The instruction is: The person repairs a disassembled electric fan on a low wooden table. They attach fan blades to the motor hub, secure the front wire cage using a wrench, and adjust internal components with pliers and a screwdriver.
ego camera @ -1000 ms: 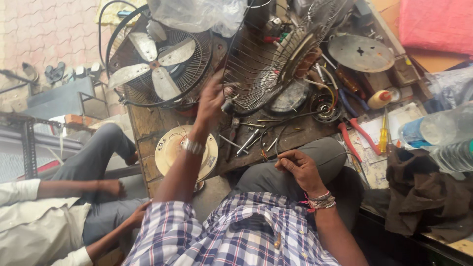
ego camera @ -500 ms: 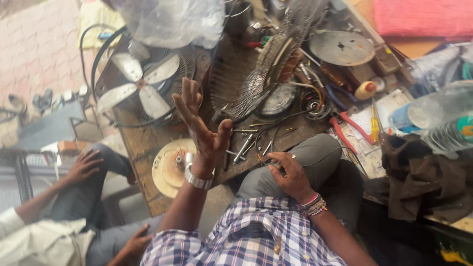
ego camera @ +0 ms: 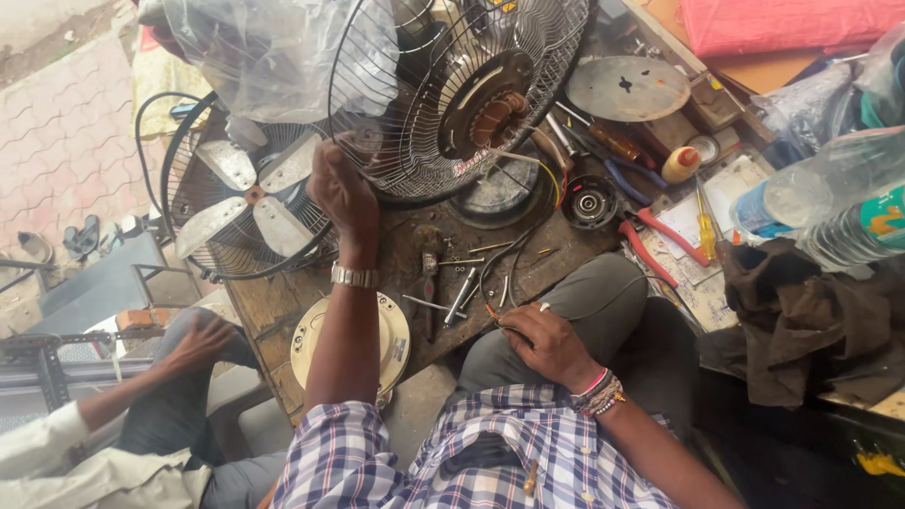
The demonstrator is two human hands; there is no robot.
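The wooden bench (ego camera: 273, 320) is crowded to its near edge. A tilted wire fan guard (ego camera: 452, 94) stands at its middle; the left hand (ego camera: 344, 193) grips its lower rim. Right hand (ego camera: 547, 344) pinches a thin wire (ego camera: 490, 273) over the knee.

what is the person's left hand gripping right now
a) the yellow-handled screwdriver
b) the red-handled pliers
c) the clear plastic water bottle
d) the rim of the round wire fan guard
d: the left hand is closed on the lower rim of the round wire fan guard, far from the tools and bottle at the right.
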